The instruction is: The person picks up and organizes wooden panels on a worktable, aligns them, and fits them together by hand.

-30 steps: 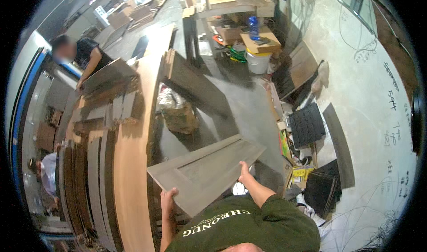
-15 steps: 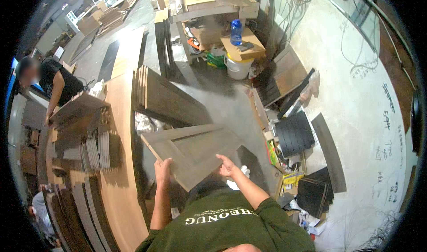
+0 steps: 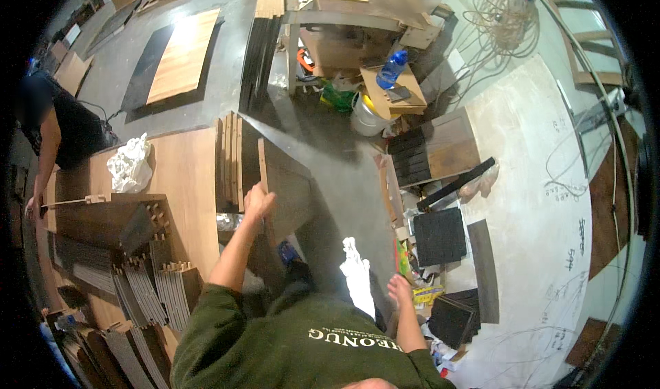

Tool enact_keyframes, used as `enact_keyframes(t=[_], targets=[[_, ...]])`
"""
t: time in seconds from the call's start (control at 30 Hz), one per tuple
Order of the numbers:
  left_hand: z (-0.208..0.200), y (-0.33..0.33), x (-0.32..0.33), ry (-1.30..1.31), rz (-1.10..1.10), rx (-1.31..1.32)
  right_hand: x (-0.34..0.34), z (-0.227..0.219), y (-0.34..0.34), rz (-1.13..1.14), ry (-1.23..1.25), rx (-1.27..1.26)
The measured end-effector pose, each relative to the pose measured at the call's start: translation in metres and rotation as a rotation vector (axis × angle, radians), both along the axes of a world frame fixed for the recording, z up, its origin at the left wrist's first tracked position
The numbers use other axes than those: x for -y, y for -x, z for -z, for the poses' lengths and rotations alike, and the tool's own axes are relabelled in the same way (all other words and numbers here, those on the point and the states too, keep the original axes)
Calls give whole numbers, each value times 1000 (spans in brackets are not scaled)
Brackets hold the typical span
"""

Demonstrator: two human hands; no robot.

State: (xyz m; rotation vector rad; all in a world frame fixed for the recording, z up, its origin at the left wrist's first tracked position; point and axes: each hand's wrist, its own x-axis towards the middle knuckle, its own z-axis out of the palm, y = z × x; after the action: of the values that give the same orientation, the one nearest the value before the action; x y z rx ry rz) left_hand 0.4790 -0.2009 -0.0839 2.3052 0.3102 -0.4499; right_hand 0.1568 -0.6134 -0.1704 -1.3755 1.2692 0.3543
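Observation:
My left hand (image 3: 258, 202) grips the near edge of a framed wooden cabinet door (image 3: 264, 162). The door stands on edge, just right of a row of upright wooden panels (image 3: 229, 162) at the workbench's end. Part of its face is in shadow, so where it ends against the panels behind is hard to see. My right hand (image 3: 400, 291) is free of the door, held low on the right with its fingers loosely apart and nothing in them. Between my body and that hand hangs a white cloth (image 3: 355, 275), apart from the fingers.
On the left, a wooden workbench (image 3: 185, 155) bears stacked slats (image 3: 177, 293) and a crumpled white cloth (image 3: 129, 163). A person (image 3: 65, 124) works beyond it. Ahead are a white bucket (image 3: 370, 117) and blue bottle (image 3: 392, 70). Dark panels (image 3: 440, 236) lean along the right wall.
The cabinet door has moved left from in front of me and turned upright beside the row of panels. My right hand has let go of it and drawn back right.

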Motion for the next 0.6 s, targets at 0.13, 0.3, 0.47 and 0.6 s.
enact_keyframes(t=[0.13, 0.3, 0.47, 0.6], targets=[[19, -37, -8, -196, -85, 147, 19, 13, 3, -49, -14, -159], [-32, -23, -23, -472, -153, 235, 43, 39, -69, -255, 41, 18], [-40, 79, -14, -344, -178, 434, 51, 102, -185, -476, 37, 293], [-33, 228, 21, -166, -473, 244, -18, 117, -287, -969, -1, 734]])
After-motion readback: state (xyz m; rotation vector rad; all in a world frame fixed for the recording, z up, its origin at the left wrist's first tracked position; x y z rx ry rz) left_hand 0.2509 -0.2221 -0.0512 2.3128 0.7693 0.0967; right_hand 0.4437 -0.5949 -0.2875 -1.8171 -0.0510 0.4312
